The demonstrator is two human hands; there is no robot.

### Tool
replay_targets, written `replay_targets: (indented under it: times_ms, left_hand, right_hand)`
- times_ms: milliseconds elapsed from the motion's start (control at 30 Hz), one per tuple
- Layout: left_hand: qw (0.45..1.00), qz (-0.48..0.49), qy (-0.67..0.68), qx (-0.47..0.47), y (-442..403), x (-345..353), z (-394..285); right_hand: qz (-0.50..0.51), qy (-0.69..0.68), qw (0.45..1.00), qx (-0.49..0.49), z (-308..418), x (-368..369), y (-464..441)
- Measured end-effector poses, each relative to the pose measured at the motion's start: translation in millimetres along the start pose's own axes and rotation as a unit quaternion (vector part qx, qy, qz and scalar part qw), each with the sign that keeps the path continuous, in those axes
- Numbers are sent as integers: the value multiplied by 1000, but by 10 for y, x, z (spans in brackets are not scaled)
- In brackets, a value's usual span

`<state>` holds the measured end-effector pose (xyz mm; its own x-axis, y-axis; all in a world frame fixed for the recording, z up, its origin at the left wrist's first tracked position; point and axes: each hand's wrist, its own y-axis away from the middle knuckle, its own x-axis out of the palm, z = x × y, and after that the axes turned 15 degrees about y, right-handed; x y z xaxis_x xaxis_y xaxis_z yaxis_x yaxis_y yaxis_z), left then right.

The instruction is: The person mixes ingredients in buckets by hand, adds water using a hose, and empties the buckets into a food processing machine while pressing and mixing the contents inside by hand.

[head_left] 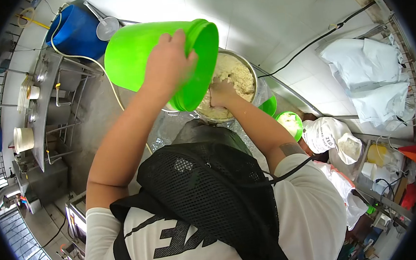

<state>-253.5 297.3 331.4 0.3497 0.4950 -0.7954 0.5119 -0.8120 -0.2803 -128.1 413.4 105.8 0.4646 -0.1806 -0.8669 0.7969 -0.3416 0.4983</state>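
Note:
My left hand (173, 60) grips a bright green bucket (134, 51) near its rim. The bucket is tipped on its side, its mouth facing right over a round metal pot (255, 79). Inside the pot lies a pale, lumpy, dough-like mass (240, 78). My right hand (220, 95) reaches into the pot and touches this mass, close below the bucket's mouth. The fingers of that hand are largely hidden, so whether they hold any of the mass cannot be seen. The bucket covers the pot's left side.
Behind the green bucket stands a blue barrel (75, 31) with a long-handled scoop (106, 27). A pale hose (107, 74) runs along the left. To the right are a green tub of white stuff (291, 125) and an open white sack (325, 134). A metal table (46, 101) stands left.

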Motion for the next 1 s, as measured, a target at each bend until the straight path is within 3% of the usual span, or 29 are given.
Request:
replay_targets:
  times_ms: [133,200,233,267,300,333,400,533,600,733,833,900,1000]
  left_hand:
    - [999,12,9,32,84,83,-124]
    - [999,26,10,28,87,83,-171]
    - [999,26,11,32,69,69,-185]
    - [1000,20,3,15,42,36,-175]
    - [1000,13,-5,-2,16,4,-144]
    - [1000,13,-3,0,-15,-20,-77]
    - [999,-33,-11,-14,-103,-68,129]
    - [998,-62,11,-28,-224,-178,477]
    - [998,-52,2,-41,-230,-198,567]
    - [998,-64,10,-23,-181,-154,504]
    - [998,-43,-4,-49,-92,-157,331]
    - [998,-31,-3,-52,-67,-144,264]
    - [998,-30,-1,-50,-41,-140,210]
  right_hand:
    - [111,29,993,-15,-108,241,-429]
    - [-13,24,999,-29,-173,497,-568]
    - [-14,23,999,-24,-236,832,-753]
    - [-164,-115,978,-51,-306,1275,-987]
    - [-308,-246,916,-76,-365,1503,-1097]
    - [-309,-244,916,-74,-356,1232,-948]
    - [-124,-127,983,-49,-360,579,-637]
    - [-96,-206,972,-55,-529,-3,-8]
    - [-102,54,993,17,-521,-357,402]
    - [-93,51,992,69,-691,-127,157]
    - [-55,-39,996,54,-728,80,-123]
    - [3,-229,969,89,-796,317,-400]
    - [-30,-311,948,62,-855,561,-591]
